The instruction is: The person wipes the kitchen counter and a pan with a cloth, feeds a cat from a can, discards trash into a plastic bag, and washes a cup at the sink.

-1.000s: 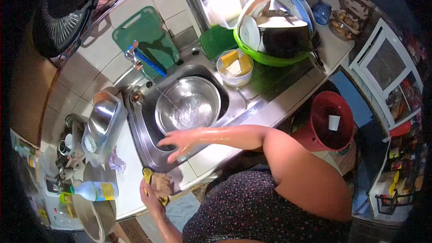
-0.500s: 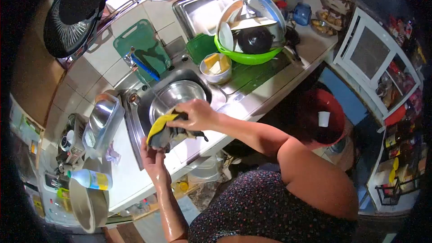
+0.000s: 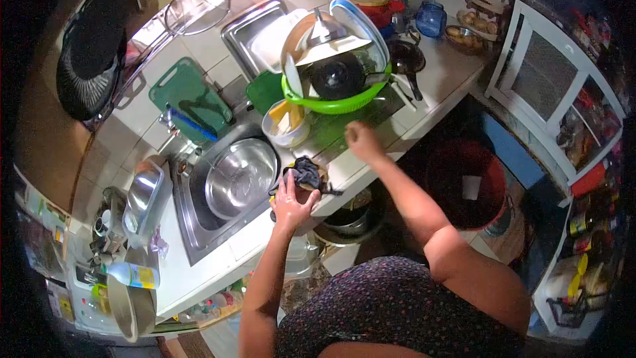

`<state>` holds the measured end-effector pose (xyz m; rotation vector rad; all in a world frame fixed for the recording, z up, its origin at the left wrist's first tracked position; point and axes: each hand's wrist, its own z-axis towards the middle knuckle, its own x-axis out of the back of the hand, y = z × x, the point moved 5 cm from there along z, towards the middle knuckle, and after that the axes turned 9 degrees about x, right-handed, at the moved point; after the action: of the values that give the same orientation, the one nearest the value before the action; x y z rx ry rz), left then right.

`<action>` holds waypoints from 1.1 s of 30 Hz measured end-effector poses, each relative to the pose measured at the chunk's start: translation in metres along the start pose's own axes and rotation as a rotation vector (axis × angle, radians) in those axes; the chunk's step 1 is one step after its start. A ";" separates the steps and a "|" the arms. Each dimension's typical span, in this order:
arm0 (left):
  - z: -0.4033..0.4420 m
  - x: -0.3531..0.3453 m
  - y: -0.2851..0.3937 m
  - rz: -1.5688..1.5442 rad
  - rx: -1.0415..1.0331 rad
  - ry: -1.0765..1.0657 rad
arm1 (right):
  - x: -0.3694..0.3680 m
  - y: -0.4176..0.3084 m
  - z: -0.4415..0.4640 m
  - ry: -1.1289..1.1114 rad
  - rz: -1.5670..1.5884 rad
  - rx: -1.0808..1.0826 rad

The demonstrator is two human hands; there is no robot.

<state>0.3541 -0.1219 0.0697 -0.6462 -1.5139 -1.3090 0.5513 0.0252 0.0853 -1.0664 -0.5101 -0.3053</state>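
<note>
Pressing bunched black-and-yellow cloth (image 3: 307,172) onto tabletop (image 3: 172,280) edge beside metal sink (image 3: 194,238) with left hand (image 3: 293,209); fingers spread over it, not clenched, likely for even pressure on soft, crumpled fabric. Holding right hand (image 3: 361,142) near green plastic basin (image 3: 338,104), fingers seemingly curled but blurred; cannot tell if grasping anything. In sink: round, shiny steel bowl (image 3: 242,179), likely for catching water. In basin: piled dishes (image 3: 334,53), probably nested to save room.
</note>
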 end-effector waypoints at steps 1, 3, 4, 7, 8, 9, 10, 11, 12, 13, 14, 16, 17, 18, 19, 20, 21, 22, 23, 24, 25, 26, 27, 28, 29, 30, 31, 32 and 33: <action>0.015 -0.010 0.010 -0.058 0.042 -0.039 | 0.029 0.019 0.012 0.055 -0.143 -0.072; 0.042 -0.029 0.041 -0.080 0.012 -0.155 | 0.073 0.052 0.037 0.242 -0.446 0.040; 0.060 -0.045 0.056 -0.095 -0.023 -0.154 | 0.084 0.071 0.055 0.238 -0.443 0.048; 0.096 -0.088 0.109 -0.125 -0.066 -0.165 | 0.095 0.116 0.086 0.178 -0.718 0.029; 0.109 -0.106 0.119 -0.094 -0.082 -0.135 | 0.093 0.129 0.096 0.086 -0.728 0.013; 0.117 -0.112 0.134 -0.066 -0.095 -0.101 | 0.091 0.140 0.107 -0.006 -0.739 0.004; 0.120 -0.121 0.143 -0.083 -0.069 -0.146 | 0.089 0.159 0.118 -0.171 -0.702 -0.066; 0.122 -0.125 0.152 -0.084 -0.051 -0.138 | 0.089 0.173 0.132 -0.183 -0.698 -0.050; 0.124 -0.126 0.160 -0.069 -0.008 -0.158 | 0.093 0.195 0.143 -0.067 -0.456 -0.231; 0.126 -0.129 0.164 -0.052 0.033 -0.181 | 0.106 0.185 0.143 0.046 -0.207 -0.412; 0.127 -0.131 0.164 -0.039 0.041 -0.153 | 0.124 0.158 0.137 -0.056 -0.515 -0.136; 0.125 -0.125 0.171 -0.055 0.062 -0.153 | 0.152 0.141 0.135 -0.047 -0.416 -0.169; 0.125 -0.123 0.174 -0.077 0.073 -0.147 | 0.156 0.141 0.136 -0.029 -0.325 -0.198; 0.127 -0.124 0.174 -0.104 0.025 -0.053 | 0.158 0.145 0.141 -0.017 -0.233 -0.229; 0.130 -0.128 0.170 -0.104 0.043 -0.045 | 0.155 0.152 0.140 -0.032 -0.229 -0.217; 0.134 -0.131 0.168 -0.168 -0.006 -0.051 | 0.152 0.162 0.140 0.020 -0.205 -0.180; 0.138 -0.130 0.167 -0.230 -0.054 -0.052 | 0.146 0.174 0.142 0.072 -0.178 -0.140; 0.139 -0.126 0.168 -0.248 -0.110 0.009 | 0.136 0.199 0.147 0.030 -0.244 -0.142; 0.139 -0.121 0.168 -0.249 -0.084 0.033 | 0.137 0.203 0.149 0.010 -0.236 -0.115; 0.138 -0.118 0.169 -0.220 -0.057 -0.007 | 0.138 0.207 0.146 -0.013 -0.313 -0.122; 0.138 -0.118 0.169 -0.192 -0.028 -0.048 | 0.139 0.207 0.145 -0.036 -0.390 -0.126; 0.139 -0.120 0.168 -0.179 -0.059 -0.030 | 0.138 0.206 0.148 -0.057 -0.383 -0.093; 0.138 -0.118 0.166 -0.183 -0.029 -0.007 | 0.140 0.204 0.150 -0.080 -0.416 -0.154; 0.136 -0.115 0.168 -0.176 -0.054 0.011 | 0.143 0.203 0.152 -0.102 -0.451 -0.216; 0.133 -0.111 0.171 -0.170 -0.079 0.027 | 0.147 0.209 0.153 -0.122 -0.489 -0.280; 0.129 -0.103 0.174 -0.197 -0.036 -0.020 | 0.140 0.229 0.158 0.022 -0.473 -0.157; 0.127 -0.095 0.175 -0.203 -0.008 0.000 | 0.143 0.225 0.159 0.002 -0.470 -0.129; 0.124 -0.091 0.173 -0.152 0.034 -0.056 | 0.146 0.223 0.160 -0.052 -0.514 -0.159; 0.119 -0.091 0.166 -0.103 0.078 -0.114 | 0.148 0.214 0.159 -0.109 -0.559 -0.188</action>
<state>0.4923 0.0535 0.0647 -0.6086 -1.7024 -1.3008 0.7387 0.2650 0.0644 -1.1116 -0.8906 -0.8021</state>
